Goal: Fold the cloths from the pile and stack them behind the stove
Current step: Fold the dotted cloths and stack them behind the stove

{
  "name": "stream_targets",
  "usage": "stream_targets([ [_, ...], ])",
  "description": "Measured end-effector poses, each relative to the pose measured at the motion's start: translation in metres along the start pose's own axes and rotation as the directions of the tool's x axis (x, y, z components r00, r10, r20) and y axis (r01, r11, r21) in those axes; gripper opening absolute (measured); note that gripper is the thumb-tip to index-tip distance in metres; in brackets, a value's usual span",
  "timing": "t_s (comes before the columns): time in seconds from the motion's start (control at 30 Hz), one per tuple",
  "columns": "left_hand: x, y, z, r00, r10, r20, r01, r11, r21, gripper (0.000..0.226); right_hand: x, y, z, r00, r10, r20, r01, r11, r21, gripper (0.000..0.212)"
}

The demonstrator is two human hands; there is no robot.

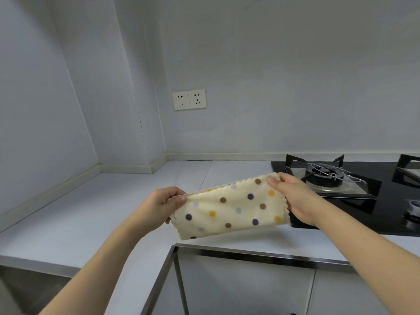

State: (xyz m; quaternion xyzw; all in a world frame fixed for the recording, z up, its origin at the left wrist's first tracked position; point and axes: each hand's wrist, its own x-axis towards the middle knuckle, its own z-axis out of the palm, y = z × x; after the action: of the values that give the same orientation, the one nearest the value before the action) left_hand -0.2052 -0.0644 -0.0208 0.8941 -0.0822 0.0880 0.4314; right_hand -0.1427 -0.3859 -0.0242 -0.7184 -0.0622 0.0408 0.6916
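Observation:
A cream cloth (231, 208) with brown, purple and yellow dots hangs doubled over in the air above the counter's inner corner. My left hand (162, 204) pinches its left top end between thumb and fingers. My right hand (293, 196) pinches its right top end, which sits higher, so the cloth slopes up to the right. Its lower edge hangs just above the white counter (95, 205). The black gas stove (354, 185) lies right behind my right hand. No pile of cloths and no stack is in view.
The white L-shaped counter runs along the left wall and the back wall. A double wall socket (189, 100) sits above it. Burner grates (327, 172) stand on the stove, with a knob (413, 208) at the right edge. Cabinet doors (245, 289) are below the counter.

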Motion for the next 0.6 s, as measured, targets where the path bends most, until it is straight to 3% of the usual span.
stream_targets([
  [0.17,0.014,-0.013,0.01,0.995,-0.095,-0.027,0.091,0.987,-0.134,0.008,0.017,0.021,0.026,0.982,0.004,-0.189,-0.058,0.957,-0.284,0.019],
  [0.3,0.036,-0.029,0.02,0.982,-0.185,-0.047,0.176,0.974,-0.143,0.011,0.034,0.038,0.04,0.98,-0.093,-0.175,-0.036,0.786,-0.617,0.02],
  [0.43,0.061,-0.05,0.035,0.962,-0.192,-0.196,0.207,0.977,0.059,0.032,0.055,0.062,0.041,0.985,-0.121,-0.122,-0.046,0.496,-0.867,0.018],
  [0.6,0.083,-0.074,0.055,0.961,-0.254,-0.112,0.272,0.942,0.197,0.031,0.073,0.091,0.037,0.971,-0.157,-0.179,-0.106,0.39,-0.915,0.02],
])
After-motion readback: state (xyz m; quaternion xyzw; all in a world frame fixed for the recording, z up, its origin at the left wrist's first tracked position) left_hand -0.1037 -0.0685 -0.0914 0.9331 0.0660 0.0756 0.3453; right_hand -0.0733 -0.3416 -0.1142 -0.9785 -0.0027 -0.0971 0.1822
